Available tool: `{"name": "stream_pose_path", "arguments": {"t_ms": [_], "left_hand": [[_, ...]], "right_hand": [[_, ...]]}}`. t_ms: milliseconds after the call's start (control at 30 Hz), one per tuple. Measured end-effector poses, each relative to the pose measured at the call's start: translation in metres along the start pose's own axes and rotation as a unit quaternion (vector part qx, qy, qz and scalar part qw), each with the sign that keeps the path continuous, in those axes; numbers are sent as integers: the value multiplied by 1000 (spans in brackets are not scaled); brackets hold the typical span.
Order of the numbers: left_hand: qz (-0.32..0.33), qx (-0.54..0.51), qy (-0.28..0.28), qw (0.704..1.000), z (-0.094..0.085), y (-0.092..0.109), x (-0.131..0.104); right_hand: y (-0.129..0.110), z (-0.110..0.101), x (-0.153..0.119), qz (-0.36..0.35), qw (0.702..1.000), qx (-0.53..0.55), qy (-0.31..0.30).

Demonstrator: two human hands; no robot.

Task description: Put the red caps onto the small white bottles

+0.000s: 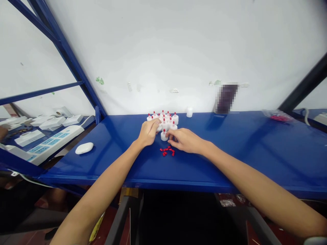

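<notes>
A cluster of small white bottles [175,119] with red tips stands upright on the blue table. My left hand [148,132] is closed at the cluster's left side, thumb and fingers around a white bottle [159,128] that they partly hide. Another red-tipped bottle [164,136] stands at the front of the group. Beside it, on the right, is my right hand [186,140], its fingers curled with a gap to the thumb; the fingertips are at the bottle's side, perhaps touching it. Several loose red caps [168,149] lie just in front.
A white earbud case [84,148] lies to the left. Near the wall stand a white cap-like piece [189,112] and a blurred dark object [227,98]. A clear bag with red pieces [279,117] is far right. A power strip [52,143] and white boxes [52,122] are beyond the left frame.
</notes>
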State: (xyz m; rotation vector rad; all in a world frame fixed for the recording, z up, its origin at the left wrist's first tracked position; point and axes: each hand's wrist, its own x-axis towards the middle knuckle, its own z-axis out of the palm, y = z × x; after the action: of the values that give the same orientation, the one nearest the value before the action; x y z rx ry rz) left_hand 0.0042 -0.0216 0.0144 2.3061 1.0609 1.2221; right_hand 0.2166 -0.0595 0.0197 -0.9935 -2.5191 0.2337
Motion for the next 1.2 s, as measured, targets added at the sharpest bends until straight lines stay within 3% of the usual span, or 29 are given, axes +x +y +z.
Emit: {"name": "stream_pose_path", "arguments": {"t_ms": [167, 300, 567, 733, 967, 1200], "left_hand": [[-4, 21, -3, 1000, -1, 0, 0], [-5, 25, 0, 1000, -2, 1, 1], [2, 4, 44, 999, -2, 0, 2], [44, 34, 53, 997, -1, 1, 0], [76, 41, 20, 996, 0, -1, 1], [61, 53, -1, 997, 1, -7, 2]], "right_hand": [[-3, -7, -1, -22, 997, 18, -75], [-2, -9, -1, -48, 994, 39, -93], [1, -7, -1, -73, 991, 54, -95], [4, -4, 0, -62, 993, 38, -98], [3, -1, 2, -33, 999, 8, -16], [-4, -10, -3, -15, 996, -1, -85]]}}
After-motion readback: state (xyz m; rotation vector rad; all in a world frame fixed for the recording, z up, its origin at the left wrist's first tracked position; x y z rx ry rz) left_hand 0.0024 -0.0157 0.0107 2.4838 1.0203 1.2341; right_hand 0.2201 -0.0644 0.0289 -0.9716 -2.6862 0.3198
